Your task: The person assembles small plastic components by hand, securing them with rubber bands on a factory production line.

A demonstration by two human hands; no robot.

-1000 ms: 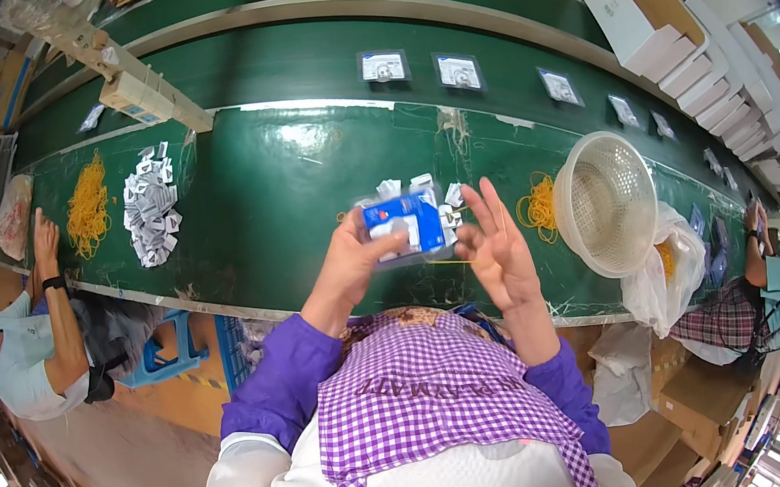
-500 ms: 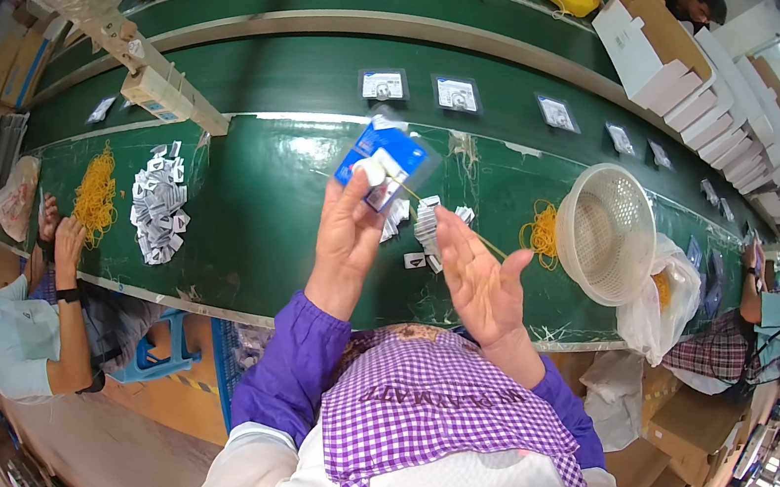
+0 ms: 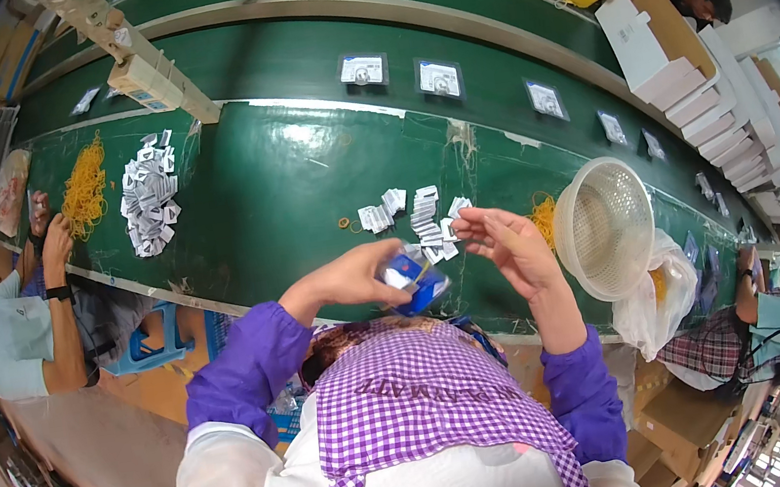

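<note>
Close to my body, my left hand (image 3: 350,277) grips a blue pack (image 3: 428,290) with clear edges, its fingers curled over the top. The pack is tilted and slightly blurred. To its right, my right hand (image 3: 518,247) is raised with thumb and fingertips drawn together; what they pinch, if anything, is too small to make out. Those fingertips are beside several small folded white papers (image 3: 426,213) lying in loose rows on the green table (image 3: 300,171). A single yellow rubber band (image 3: 344,222) lies left of the papers.
A white mesh basket (image 3: 604,228) stands right, beside yellow rubber bands (image 3: 543,214) and a plastic bag (image 3: 661,290). Flat packs (image 3: 364,70) lie on the green strip beyond. Far left, a co-worker (image 3: 21,315) sits by a rubber-band heap (image 3: 86,192) and paper pile (image 3: 149,198).
The blue pack has come down toward my body in my left hand. My right hand, earlier spread with a stretched rubber band near it, has moved right and its fingertips have closed.
</note>
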